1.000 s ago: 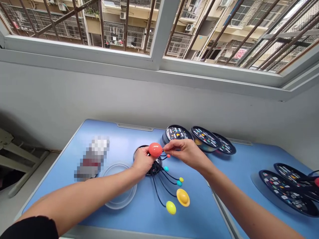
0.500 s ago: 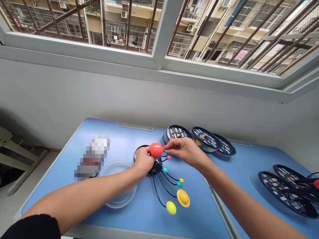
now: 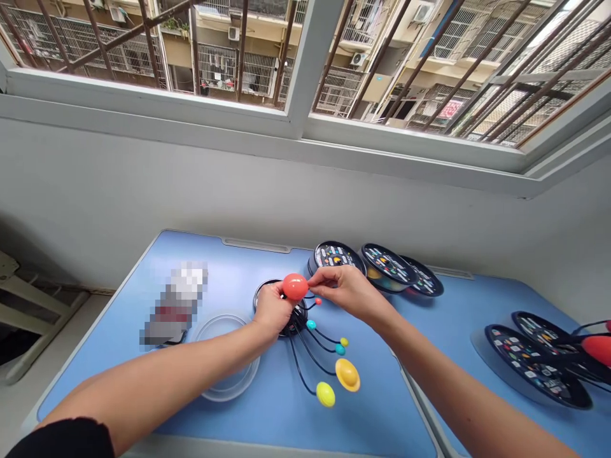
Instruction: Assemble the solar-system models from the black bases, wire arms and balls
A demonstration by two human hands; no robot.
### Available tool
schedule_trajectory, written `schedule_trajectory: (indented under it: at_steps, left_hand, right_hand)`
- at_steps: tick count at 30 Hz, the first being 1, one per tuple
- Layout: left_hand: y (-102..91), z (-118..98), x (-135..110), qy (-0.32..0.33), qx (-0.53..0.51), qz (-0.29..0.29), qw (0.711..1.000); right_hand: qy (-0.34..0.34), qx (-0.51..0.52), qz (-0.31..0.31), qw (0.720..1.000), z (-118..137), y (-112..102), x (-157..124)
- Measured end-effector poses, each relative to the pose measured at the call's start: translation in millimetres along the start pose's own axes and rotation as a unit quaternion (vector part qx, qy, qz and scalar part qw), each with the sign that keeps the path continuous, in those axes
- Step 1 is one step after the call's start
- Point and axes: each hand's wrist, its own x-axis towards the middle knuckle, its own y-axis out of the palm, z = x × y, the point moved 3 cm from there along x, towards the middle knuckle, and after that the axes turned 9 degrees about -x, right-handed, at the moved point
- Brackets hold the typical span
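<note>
A solar-system toy stands on the blue table [image 3: 229, 267]: a red-orange ball [image 3: 295, 286] tops a round black base [image 3: 286, 318], and thin black arms fan out to small coloured balls. Among these are a yellow ball [image 3: 325, 394], a ringed orange-yellow ball [image 3: 347, 374], teal beads [image 3: 340, 349] and a tiny red bead [image 3: 317, 301]. My left hand [image 3: 270, 310] is closed around the stem under the red-orange ball. To the ball's right, my right hand [image 3: 347, 292] pinches something small beside it, too small to name.
A clear round lid [image 3: 224, 359] lies left of the toy, beside a blurred-out object [image 3: 174, 305]. Three black printed round tins [image 3: 382, 266] sit at the back. More black discs [image 3: 534, 362] and a second red ball [image 3: 599, 348] lie at far right. A wall and window rise behind.
Both hands and the toy have barely moved. The view has shifted slightly right, bringing more of the red ball at the far right edge into sight.
</note>
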Motion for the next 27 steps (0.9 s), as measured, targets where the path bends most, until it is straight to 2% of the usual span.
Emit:
schedule_trajectory:
  at_steps: [4,6,9,15,18,19,21,24,27]
  left_hand:
    - [-6.0,-7.6,-1.0,0.005,0.044,0.029,0.999]
    - [-8.9,-12.4,-1.5,0.012,0.097,0.054,0.994]
    - [-12.8,-19.8,-1.3,0.027,0.172,0.081,0.981]
    - [-26.9,-48.7,-2.1,0.047,0.296,0.124,0.946]
    - [-50.2,-68.2,-11.8,0.077,0.359,0.09,0.926]
    - [-60.2,-72.0,-17.4,0.084,0.387,0.072,0.915]
    - [-79.5,-72.4,-31.4,0.081,0.495,0.053,0.863]
    - [-101.0,-60.3,-54.3,0.064,0.586,0.037,0.807]
    - [-106.0,-46.4,-73.2,0.074,0.62,0.019,0.781]
  right_hand:
    - [0.037,0.074,-0.068,0.994,-10.3,-11.6,-10.6]
    - [0.065,0.075,-0.108,0.989,-17.9,-17.2,-22.9]
    - [0.098,0.069,-0.131,0.984,-29.7,-16.0,-46.7]
    - [0.123,0.087,-0.139,0.979,-49.9,16.3,-96.0]
    - [0.124,0.078,-0.129,0.981,-52.8,37.1,-117.2]
    - [0.123,0.069,-0.123,0.982,-51.8,43.9,-122.9]
    - [0.118,0.044,-0.122,0.984,-47.5,55.9,-131.4]
    - [0.106,0.003,-0.148,0.983,-39.1,70.9,-135.6]
    - [0.091,-0.01,-0.172,0.981,-33.5,84.4,-132.6]
